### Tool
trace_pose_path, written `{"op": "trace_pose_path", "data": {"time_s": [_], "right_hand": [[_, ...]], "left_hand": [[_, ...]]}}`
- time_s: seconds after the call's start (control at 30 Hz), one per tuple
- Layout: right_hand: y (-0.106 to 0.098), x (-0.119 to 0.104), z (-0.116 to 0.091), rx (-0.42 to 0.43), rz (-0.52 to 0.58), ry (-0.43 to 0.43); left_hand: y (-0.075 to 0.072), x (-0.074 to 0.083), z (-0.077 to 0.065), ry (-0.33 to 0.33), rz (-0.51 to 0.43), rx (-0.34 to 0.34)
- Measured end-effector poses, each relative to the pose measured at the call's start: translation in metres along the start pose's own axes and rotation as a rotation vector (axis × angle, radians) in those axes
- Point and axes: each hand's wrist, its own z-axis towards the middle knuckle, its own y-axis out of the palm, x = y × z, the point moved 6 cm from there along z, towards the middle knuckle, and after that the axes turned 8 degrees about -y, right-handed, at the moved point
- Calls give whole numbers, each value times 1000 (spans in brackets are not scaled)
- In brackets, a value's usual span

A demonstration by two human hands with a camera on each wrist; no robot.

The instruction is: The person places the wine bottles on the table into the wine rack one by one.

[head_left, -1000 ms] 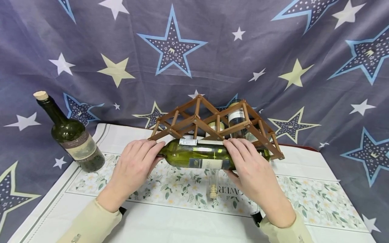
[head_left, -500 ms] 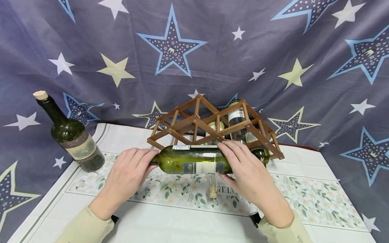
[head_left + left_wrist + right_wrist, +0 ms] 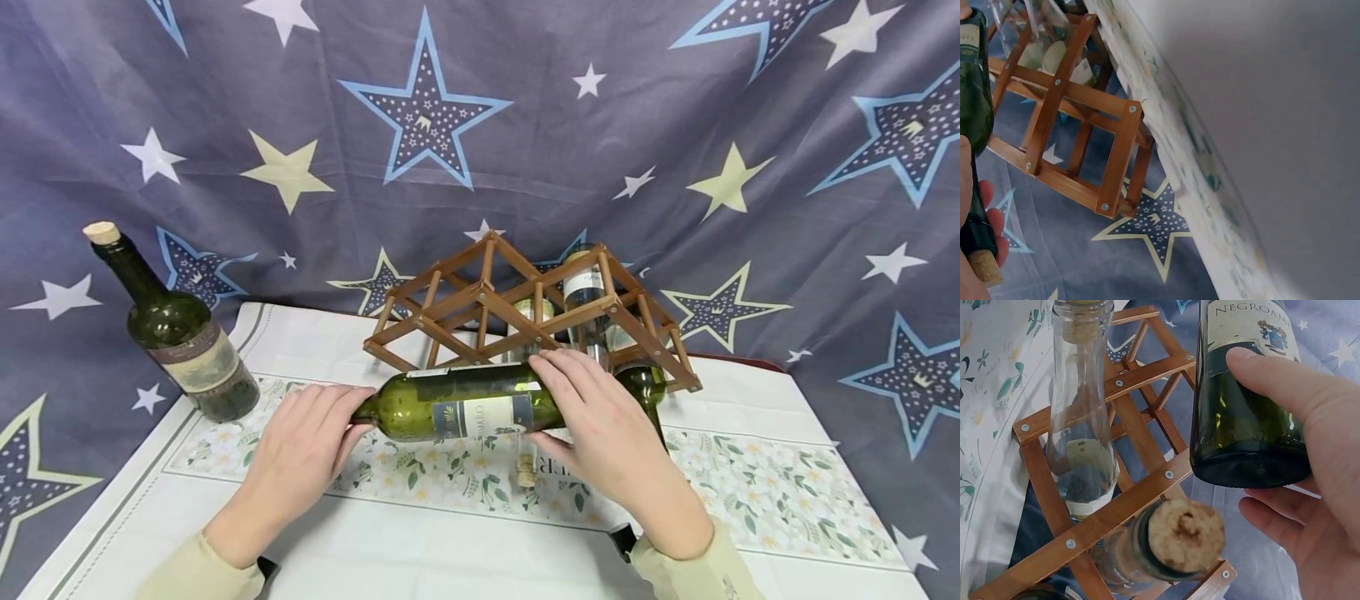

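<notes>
The bottle (image 3: 465,404) lies sideways at the centre of the frame, just in front of the rack (image 3: 483,293), with both hands on it. The left hand (image 3: 296,442) grips the neck, at centre left; the right hand (image 3: 603,425) holds the body near the base, thumb on one side and fingers on the other.

The likeliest trouble is a knock. In the right wrist view the base sits close to a cork (image 3: 1186,536) in the lower middle, so a small swing of that end could clip it and shift the bottle beneath. The clear bottle (image 3: 1082,419), at upper left there, juts from the rack, and lowering the held one could strike its neck.

Smooth glass is another risk: the neck gives the left hand little to hold, so if the right hand lets go first, the heavy end could drop or roll. The rack's slats look thin; a hard bump could slide it. The second bottle (image 3: 195,358), standing at far left, is well apart and seems safe.
</notes>
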Motion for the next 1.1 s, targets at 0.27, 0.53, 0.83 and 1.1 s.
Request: {"op": "trace_pose_path", "data": {"time_s": [0.27, 0.53, 0.83, 1.1], "right_hand": [[2, -1, 0, -16, -1, 0], [3, 1, -1, -37, 4, 14], [-3, 8, -5, -10, 24, 42], [-8, 16, -12, -18, 39, 86]], "left_hand": [[3, -5, -15, -73, -8, -74], [6, -14, -24, -114, 2, -135], [6, -23, -33, -178, 20, -250], [1, -32, -41, -212, 37, -283]]}}
